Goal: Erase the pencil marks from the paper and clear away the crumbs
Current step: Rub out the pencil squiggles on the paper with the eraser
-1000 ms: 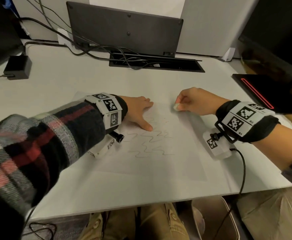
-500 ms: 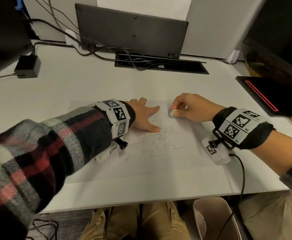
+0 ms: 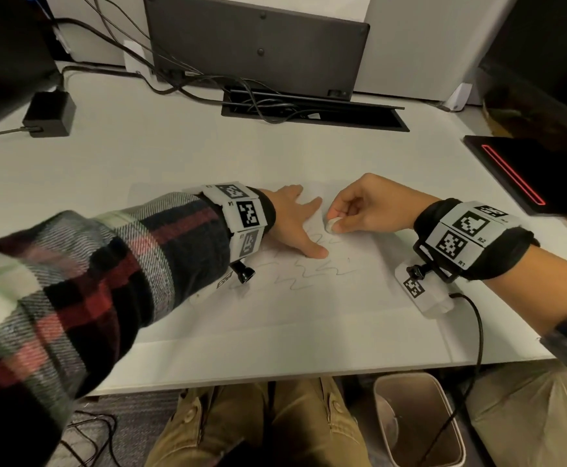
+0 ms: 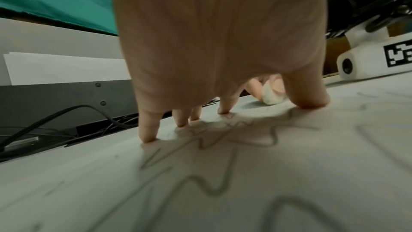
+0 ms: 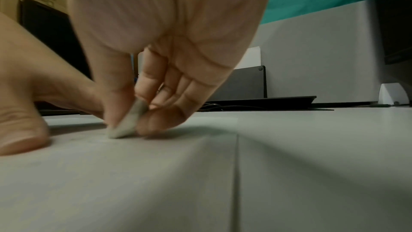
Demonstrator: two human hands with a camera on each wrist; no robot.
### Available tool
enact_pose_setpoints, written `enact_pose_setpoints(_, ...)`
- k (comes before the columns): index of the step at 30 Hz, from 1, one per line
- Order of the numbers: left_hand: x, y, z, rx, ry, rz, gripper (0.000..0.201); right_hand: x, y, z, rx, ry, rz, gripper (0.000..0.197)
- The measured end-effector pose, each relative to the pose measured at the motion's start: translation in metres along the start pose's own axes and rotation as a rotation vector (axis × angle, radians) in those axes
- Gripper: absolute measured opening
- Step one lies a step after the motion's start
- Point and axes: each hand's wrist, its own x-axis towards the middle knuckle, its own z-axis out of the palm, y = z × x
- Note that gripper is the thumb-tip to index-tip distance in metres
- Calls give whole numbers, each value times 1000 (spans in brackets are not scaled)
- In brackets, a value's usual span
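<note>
1. Left hand splayed flat, pinning paper on worktop.
2. Right hand grip pinches eraser, touching paper at pencil marks.
3. Advice: short strokes away from the pinning fingers.

The flat white paper sheet looks smooth and matt, with grey pencil lines. The small white rubber eraser looks soft and dull. The plaid cloth sleeve looks woolly. The pale desk top is smooth.
</note>
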Motion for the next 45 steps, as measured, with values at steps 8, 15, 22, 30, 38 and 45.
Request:
enact_pose_setpoints(8,0,1,-1,7,-12,15,106,3,-2,2,-135,129,-20,13)
enact_pose_setpoints(15,3,0,-2,31,-34,13,108,2,-3,3,-80,79,-33,9)
enact_pose_setpoints(22,3,1,-1,37,-27,17,108,-1,-4,5,-34,23,-20,11)
enact_pose_setpoints(30,4,3,-1,59,-7,11,108,-6,-4,6,-1,5,-11,12)
enact_pose_setpoints(38,6,4,-1,104,7,9,110,-9,-5,5,-19,9,-25,13)
enact_pose_setpoints(45,7,4,0,111,10,5,110,-11,-6,6,-19,2,-25,14)
